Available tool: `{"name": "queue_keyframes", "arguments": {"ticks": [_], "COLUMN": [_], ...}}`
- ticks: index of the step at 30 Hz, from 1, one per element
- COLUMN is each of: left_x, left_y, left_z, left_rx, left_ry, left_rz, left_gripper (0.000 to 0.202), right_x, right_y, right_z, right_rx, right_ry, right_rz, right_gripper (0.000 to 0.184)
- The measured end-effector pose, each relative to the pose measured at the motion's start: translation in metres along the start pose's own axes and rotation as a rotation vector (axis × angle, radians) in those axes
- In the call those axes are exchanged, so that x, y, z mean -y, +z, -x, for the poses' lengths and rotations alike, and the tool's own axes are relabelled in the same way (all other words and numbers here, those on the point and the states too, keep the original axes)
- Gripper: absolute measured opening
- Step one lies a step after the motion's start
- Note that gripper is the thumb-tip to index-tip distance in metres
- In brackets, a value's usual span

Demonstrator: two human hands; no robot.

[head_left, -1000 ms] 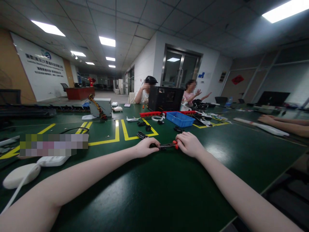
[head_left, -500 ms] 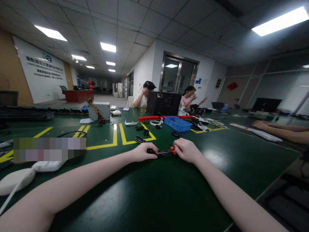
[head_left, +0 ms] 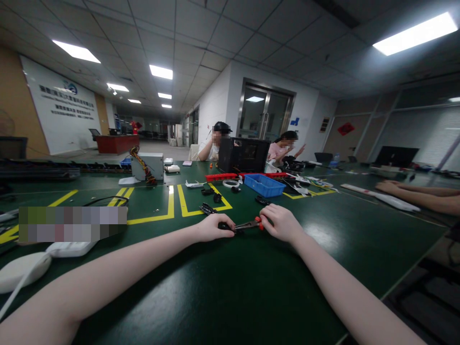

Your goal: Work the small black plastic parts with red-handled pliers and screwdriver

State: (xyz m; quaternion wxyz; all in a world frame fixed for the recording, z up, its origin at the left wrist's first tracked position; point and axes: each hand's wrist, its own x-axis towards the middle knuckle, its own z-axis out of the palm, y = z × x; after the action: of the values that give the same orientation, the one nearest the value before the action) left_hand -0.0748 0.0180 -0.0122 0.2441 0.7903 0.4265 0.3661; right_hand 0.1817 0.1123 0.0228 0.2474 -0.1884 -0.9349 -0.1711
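My right hand [head_left: 282, 223] is closed round the red handles of a pair of pliers [head_left: 247, 225], whose metal jaws point left. Facing it, my left hand [head_left: 215, 227] is closed on a small black part [head_left: 225, 225], mostly covered by the fingers. The plier tips meet this part at my left fingertips; exactly what they grip is too small to tell. Just beyond my left hand a black ribbed piece [head_left: 207, 208] lies on the green table [head_left: 230, 292]. Another black piece [head_left: 262, 200] lies beyond my right hand.
A blue tray [head_left: 264, 185] stands ahead, beside a black computer case [head_left: 244, 154]. A power supply [head_left: 148, 167] with bundled wires is at the back left. A white power strip [head_left: 74, 247] lies left. Two people sit opposite; another person's forearms [head_left: 420, 190] rest at right.
Both hands stay nearly in place, with the pliers still at the black part. Across the table, the person at right has lowered their head slightly.
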Motion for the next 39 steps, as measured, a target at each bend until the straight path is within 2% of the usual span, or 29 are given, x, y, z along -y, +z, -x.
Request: {"name": "queue_keyframes", "arguments": {"ticks": [11, 20, 27, 39], "left_x": [-0.0020, -0.0003, -0.0003, -0.0046], "left_y": [0.0006, 0.0001, 0.0002, 0.0004], "left_z": [0.0001, 0.0002, 0.0001, 0.0003], "left_rx": [0.014, 0.016, 0.007, -0.002], "left_ry": [0.044, 0.077, 0.095, 0.063], "left_rz": [-0.021, -0.016, -0.026, -0.050], "left_gripper": [0.017, 0.015, 0.010, 0.013], "right_x": [0.0003, 0.0027, 0.0009, 0.0036], "right_y": [-0.0002, 0.0012, -0.0018, 0.0000], "right_z": [0.0001, -0.0009, -0.0009, -0.0024], "right_rx": [-0.048, -0.027, -0.085, -0.038], "right_ry": [-0.005, -0.027, 0.003, -0.029], "right_rz": [-0.002, -0.008, -0.022, -0.033], "right_gripper": [0.022, 0.022, 0.021, 0.022]}}
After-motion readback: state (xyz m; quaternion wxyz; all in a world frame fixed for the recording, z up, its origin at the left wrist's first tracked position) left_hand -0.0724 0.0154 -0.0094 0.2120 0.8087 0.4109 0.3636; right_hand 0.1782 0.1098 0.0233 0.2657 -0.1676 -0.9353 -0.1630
